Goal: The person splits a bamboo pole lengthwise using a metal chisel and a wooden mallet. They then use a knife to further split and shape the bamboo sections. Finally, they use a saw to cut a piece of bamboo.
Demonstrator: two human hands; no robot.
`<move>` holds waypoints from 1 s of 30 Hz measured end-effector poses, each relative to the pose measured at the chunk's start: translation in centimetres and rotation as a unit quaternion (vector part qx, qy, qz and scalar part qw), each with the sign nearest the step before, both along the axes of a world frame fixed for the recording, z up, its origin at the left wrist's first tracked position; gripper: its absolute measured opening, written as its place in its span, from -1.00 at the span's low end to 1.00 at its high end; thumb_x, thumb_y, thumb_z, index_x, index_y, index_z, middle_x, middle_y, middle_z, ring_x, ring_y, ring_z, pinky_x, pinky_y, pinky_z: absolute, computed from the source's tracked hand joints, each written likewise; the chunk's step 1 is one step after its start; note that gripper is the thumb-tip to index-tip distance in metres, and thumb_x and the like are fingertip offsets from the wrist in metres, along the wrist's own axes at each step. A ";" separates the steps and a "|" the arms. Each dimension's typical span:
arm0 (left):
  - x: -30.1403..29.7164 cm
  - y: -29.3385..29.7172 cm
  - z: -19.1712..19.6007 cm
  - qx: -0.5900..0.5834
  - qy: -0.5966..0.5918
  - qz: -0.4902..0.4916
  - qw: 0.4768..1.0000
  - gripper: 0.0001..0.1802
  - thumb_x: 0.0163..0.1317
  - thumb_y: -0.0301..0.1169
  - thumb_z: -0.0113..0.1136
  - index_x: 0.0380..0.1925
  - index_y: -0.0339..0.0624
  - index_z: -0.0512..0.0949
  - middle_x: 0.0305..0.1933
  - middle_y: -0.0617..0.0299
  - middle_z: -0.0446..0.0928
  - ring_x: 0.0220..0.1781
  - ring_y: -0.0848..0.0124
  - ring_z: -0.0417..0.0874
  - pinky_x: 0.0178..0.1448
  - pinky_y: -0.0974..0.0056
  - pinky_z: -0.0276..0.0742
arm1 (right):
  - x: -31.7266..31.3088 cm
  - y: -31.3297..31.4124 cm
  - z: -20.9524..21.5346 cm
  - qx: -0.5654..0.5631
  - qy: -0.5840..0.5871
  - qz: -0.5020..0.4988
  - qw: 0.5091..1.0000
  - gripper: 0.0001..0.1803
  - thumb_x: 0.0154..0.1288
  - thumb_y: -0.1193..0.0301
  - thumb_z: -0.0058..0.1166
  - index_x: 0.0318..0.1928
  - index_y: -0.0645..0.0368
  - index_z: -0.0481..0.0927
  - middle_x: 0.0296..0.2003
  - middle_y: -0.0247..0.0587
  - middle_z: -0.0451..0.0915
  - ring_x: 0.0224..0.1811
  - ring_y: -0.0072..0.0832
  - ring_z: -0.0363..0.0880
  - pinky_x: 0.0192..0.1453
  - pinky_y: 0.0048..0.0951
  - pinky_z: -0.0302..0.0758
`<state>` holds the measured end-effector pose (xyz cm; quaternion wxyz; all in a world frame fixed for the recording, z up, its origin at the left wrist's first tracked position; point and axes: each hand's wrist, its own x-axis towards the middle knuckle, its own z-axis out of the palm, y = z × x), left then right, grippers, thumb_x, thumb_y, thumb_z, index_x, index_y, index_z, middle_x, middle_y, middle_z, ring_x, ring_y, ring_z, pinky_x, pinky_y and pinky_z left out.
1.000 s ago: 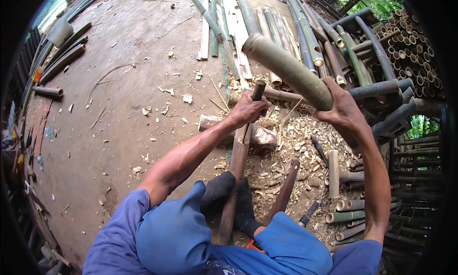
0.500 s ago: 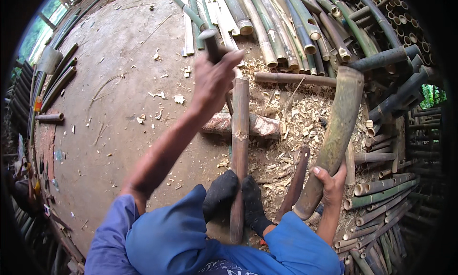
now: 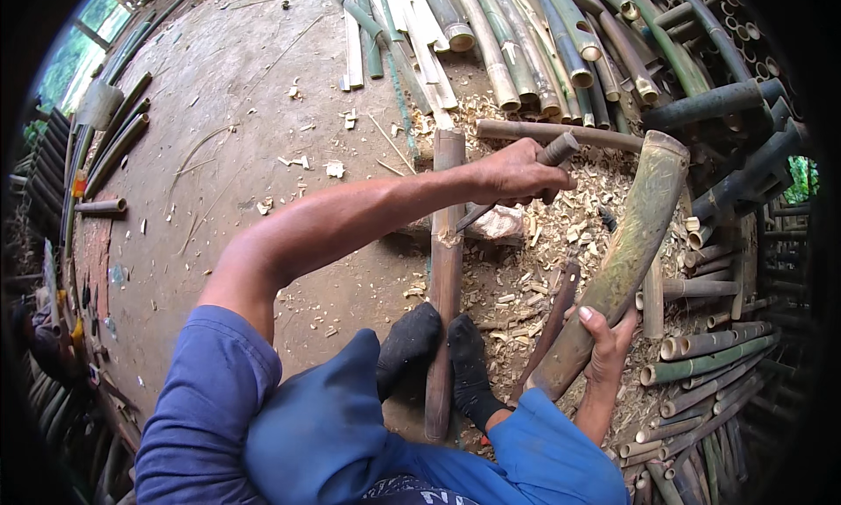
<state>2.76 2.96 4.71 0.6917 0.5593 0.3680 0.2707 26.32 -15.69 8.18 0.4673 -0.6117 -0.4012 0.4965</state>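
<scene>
My left hand [image 3: 519, 174] reaches across to the right, closed round the dark cylindrical handle [image 3: 559, 148] of a bladed tool. Its narrow-looking blade [image 3: 476, 214] slants down to a brown bamboo pole [image 3: 446, 273], at or very near the pole's node. The pole lies lengthwise in front of me over a short log [image 3: 501, 226], its near part between my dark-socked feet [image 3: 412, 343]. On the right, my right hand [image 3: 608, 337] grips a thick, curved greenish bamboo piece [image 3: 626, 251] near its lower end; some fingers are hidden behind it.
Pale chips [image 3: 547, 242] litter the ground right of the pole. A dark brown flat piece [image 3: 554, 317] lies beside the thick bamboo. Bamboo poles [image 3: 517, 49] lie at the back, and more bamboo [image 3: 701, 365] is stacked at the right. Dark poles [image 3: 118, 141] lie far left.
My left hand has swung right and down with the bladed tool, from left of the pole to across it. The thick bamboo in my right hand has barely moved.
</scene>
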 end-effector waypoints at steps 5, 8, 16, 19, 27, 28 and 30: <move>0.4 -0.2 -1.0 0.001 0.041 -0.010 0.999 -0.51 0.32 -0.01 0.42 -0.58 -0.16 0.60 -0.61 0.40 0.46 -0.59 0.59 0.37 -0.51 0.34 0.27 | -0.1 0.0 -0.4 -0.001 0.017 0.004 1.000 -0.27 0.05 0.30 0.39 0.19 0.37 0.39 -0.21 -0.03 0.62 -0.33 -0.31 0.71 -0.20 -0.30 0.71; 0.7 -0.2 -0.9 0.014 0.040 -0.004 0.999 -0.48 0.31 0.02 0.44 -0.61 -0.17 0.60 -0.62 0.40 0.45 -0.58 0.59 0.36 -0.51 0.34 0.26 | 0.1 0.0 -0.6 0.008 0.015 0.003 1.000 -0.27 0.05 0.29 0.39 0.18 0.37 0.39 -0.21 -0.03 0.62 -0.33 -0.31 0.71 -0.20 -0.29 0.71; 0.8 -0.4 -0.7 0.004 0.035 0.002 0.999 -0.50 0.31 0.01 0.45 -0.58 -0.17 0.63 -0.59 0.37 0.52 -0.57 0.61 0.43 -0.52 0.36 0.31 | 0.3 0.2 -0.7 0.004 0.017 0.004 1.000 -0.28 0.06 0.27 0.39 0.16 0.37 0.39 -0.22 -0.02 0.61 -0.33 -0.30 0.72 -0.21 -0.27 0.72; 0.8 -0.4 -0.7 0.002 0.033 0.001 0.999 -0.51 0.31 0.01 0.45 -0.56 -0.17 0.64 -0.58 0.37 0.54 -0.58 0.61 0.44 -0.52 0.37 0.32 | 0.5 0.3 -1.0 0.007 0.015 0.004 1.000 -0.28 0.06 0.27 0.39 0.16 0.38 0.39 -0.22 -0.02 0.61 -0.34 -0.30 0.72 -0.22 -0.27 0.72; 0.7 -0.7 -0.2 0.026 0.030 -0.005 0.999 -0.40 0.31 0.12 0.42 -0.64 -0.12 0.52 -0.66 0.42 0.39 -0.65 0.63 0.33 -0.59 0.37 0.22 | 0.7 0.3 -0.7 -0.008 0.017 0.012 1.000 -0.26 0.05 0.27 0.40 0.16 0.39 0.39 -0.22 -0.02 0.61 -0.34 -0.29 0.72 -0.20 -0.27 0.73; 0.7 -0.7 -0.3 0.031 0.032 -0.004 0.999 -0.40 0.31 0.12 0.41 -0.63 -0.13 0.52 -0.65 0.42 0.39 -0.64 0.62 0.34 -0.58 0.37 0.23 | 0.8 0.3 -0.8 -0.009 0.017 0.015 1.000 -0.25 0.05 0.27 0.40 0.17 0.39 0.38 -0.22 -0.02 0.61 -0.33 -0.29 0.72 -0.19 -0.26 0.73; 0.5 -0.8 -0.6 0.041 0.038 -0.001 0.998 -0.41 0.32 0.11 0.41 -0.61 -0.15 0.52 -0.64 0.41 0.40 -0.62 0.61 0.36 -0.56 0.36 0.25 | 0.7 0.4 -0.6 -0.019 0.013 0.024 0.999 -0.17 0.04 0.29 0.39 0.28 0.37 0.33 -0.17 -0.02 0.59 -0.28 -0.31 0.71 -0.12 -0.28 0.73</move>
